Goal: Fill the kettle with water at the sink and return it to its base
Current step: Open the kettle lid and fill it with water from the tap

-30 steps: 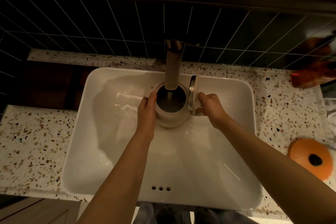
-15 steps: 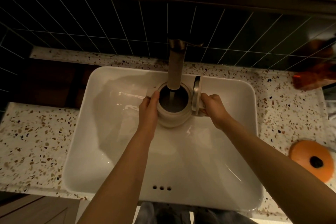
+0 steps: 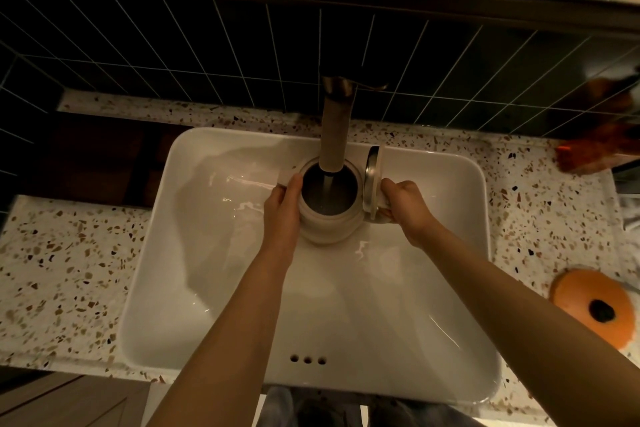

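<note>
A cream kettle (image 3: 329,224) is held upright inside the white sink (image 3: 194,253), directly under the tap spout (image 3: 334,135). Its hinged lid (image 3: 372,180) stands open on the right side. A stream of water runs from the spout into the dark opening. My left hand (image 3: 282,211) presses flat against the kettle's left wall. My right hand (image 3: 403,206) is closed around the handle on the right. The orange round kettle base (image 3: 588,305) with a dark centre sits on the counter at the far right.
The speckled terrazzo counter (image 3: 62,270) surrounds the sink. Dark tiles (image 3: 207,52) cover the wall behind, with a mirror above. A blurred reddish object (image 3: 595,146) lies at the back right. A dark recess (image 3: 93,156) lies left of the sink.
The kettle and both hands stay in place under the running tap. The view has shifted only slightly.
</note>
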A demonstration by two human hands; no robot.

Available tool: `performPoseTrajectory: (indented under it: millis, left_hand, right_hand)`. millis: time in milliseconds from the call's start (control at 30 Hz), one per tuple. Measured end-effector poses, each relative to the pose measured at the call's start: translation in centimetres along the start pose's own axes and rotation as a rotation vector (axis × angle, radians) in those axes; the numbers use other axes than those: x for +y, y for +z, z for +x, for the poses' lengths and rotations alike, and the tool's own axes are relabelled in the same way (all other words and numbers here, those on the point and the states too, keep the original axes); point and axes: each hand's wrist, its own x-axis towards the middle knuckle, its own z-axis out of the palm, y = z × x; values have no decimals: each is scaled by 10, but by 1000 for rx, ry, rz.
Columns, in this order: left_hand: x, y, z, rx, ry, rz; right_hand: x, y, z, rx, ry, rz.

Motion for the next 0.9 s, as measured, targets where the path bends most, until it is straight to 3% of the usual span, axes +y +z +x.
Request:
performPoseTrajectory:
  millis: [900]
  left_hand:
    - [1, -2, 0, -2, -22, 7]
  right_hand:
    - [2, 3, 1, -3, -8, -12]
